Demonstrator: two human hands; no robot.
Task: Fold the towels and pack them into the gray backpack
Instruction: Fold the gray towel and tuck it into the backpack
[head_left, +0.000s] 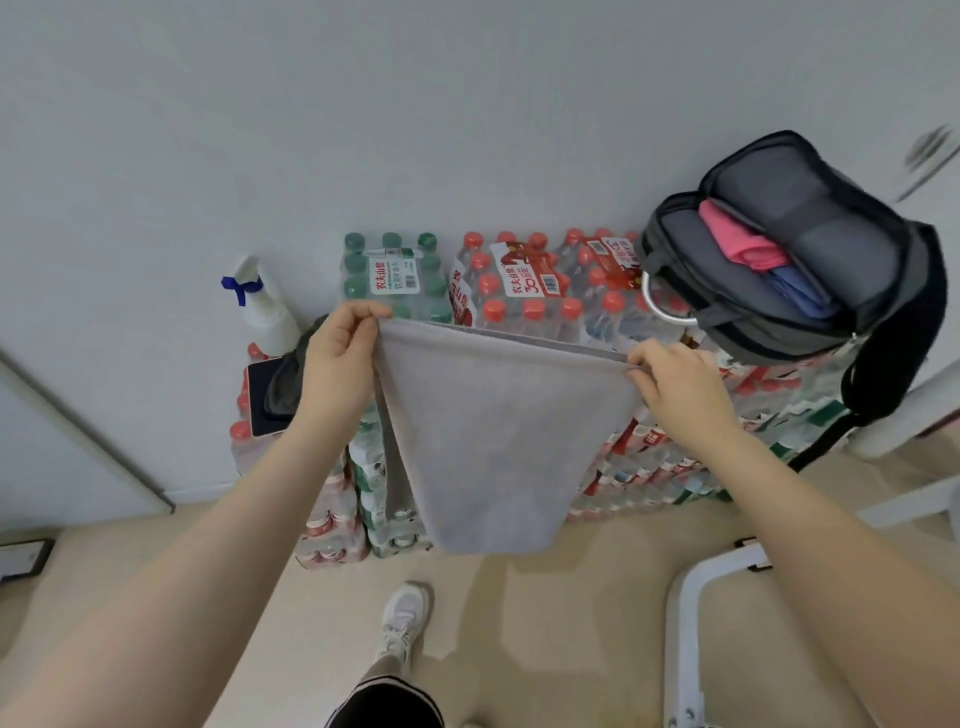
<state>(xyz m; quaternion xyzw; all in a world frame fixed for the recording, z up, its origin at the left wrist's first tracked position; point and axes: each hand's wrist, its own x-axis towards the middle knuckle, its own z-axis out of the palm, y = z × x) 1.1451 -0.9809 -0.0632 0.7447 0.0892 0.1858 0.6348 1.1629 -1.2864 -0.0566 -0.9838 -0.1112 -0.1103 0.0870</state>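
Gray towel pinched at top corners by left hand and right hand. Soft, light, limp; best gripped along that hem.

The towel held up in the middle is plain light gray, with no pattern; the backpack is gray with black edges and a black strap; inside it sit a pink towel and a blue towel; the handle ring on the backpack is shiny silver; one pack of bottles has green caps and a white label with green writing; the other packs have red caps and red and white labels; the spray bottle is white with a dark blue trigger; the shoe is white; the shorts are black with a thin white stripe; the wall is pale gray-white; the floor is tan.
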